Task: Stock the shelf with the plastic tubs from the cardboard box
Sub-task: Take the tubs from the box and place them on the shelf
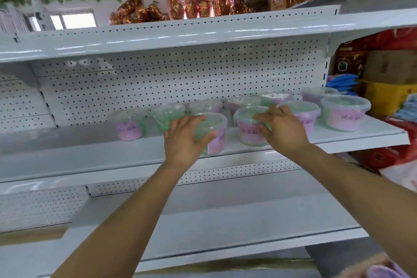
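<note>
Several clear plastic tubs with pink and green contents stand in two rows on the white middle shelf [90, 153]. My left hand [184, 140] grips a tub [214, 133] at the shelf's front edge, fingers over its lid and thumb on its side. My right hand [282, 129] holds the neighbouring tub [248, 129] from its right side, fingers curled on the lid rim. More tubs [345, 115] sit to the right and one [129, 126] stands apart to the left. The cardboard box is only partly seen as a brown strip [225, 266] at the bottom.
A bare white shelf [225, 221] lies below the stocked one. The top shelf [180, 36] carries red and gold wrapped goods [180, 7]. Cartons, a yellow box [383, 99] and blue packs [340, 82] stand at the right. Pegboard backs the shelves.
</note>
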### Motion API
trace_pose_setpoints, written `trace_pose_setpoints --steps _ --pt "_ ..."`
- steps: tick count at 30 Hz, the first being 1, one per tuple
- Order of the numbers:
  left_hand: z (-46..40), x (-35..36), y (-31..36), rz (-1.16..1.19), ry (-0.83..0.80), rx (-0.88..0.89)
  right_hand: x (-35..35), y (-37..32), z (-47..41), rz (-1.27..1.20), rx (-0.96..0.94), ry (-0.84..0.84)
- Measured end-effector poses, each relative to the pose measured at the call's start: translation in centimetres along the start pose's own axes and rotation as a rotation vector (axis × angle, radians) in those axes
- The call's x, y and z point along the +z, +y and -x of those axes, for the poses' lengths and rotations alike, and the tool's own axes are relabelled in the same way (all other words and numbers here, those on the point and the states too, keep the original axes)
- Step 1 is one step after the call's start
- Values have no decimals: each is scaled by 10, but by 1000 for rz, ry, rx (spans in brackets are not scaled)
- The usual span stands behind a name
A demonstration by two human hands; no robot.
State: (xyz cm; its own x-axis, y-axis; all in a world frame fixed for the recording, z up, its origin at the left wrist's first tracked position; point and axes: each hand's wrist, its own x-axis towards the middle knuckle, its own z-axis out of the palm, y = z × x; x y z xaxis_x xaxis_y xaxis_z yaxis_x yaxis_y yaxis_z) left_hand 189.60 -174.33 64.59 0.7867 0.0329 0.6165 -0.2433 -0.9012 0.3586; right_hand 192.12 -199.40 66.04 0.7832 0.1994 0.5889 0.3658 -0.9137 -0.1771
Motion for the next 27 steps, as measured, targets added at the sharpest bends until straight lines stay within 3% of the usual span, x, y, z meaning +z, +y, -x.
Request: trace_pose_setpoints --steps 3,15,22,27 --pt "-2 1 -1 -94 -16 55 2 -5 -1 -16 39 8" --pt "-19 0 0 -70 -178 -9 0 -15 5 97 107 -113" --pt "29 -6 54 1 14 170 -25 0 69 142 59 41" --pt "80 21 107 76 -82 209 -44 52 140 232 33 49"
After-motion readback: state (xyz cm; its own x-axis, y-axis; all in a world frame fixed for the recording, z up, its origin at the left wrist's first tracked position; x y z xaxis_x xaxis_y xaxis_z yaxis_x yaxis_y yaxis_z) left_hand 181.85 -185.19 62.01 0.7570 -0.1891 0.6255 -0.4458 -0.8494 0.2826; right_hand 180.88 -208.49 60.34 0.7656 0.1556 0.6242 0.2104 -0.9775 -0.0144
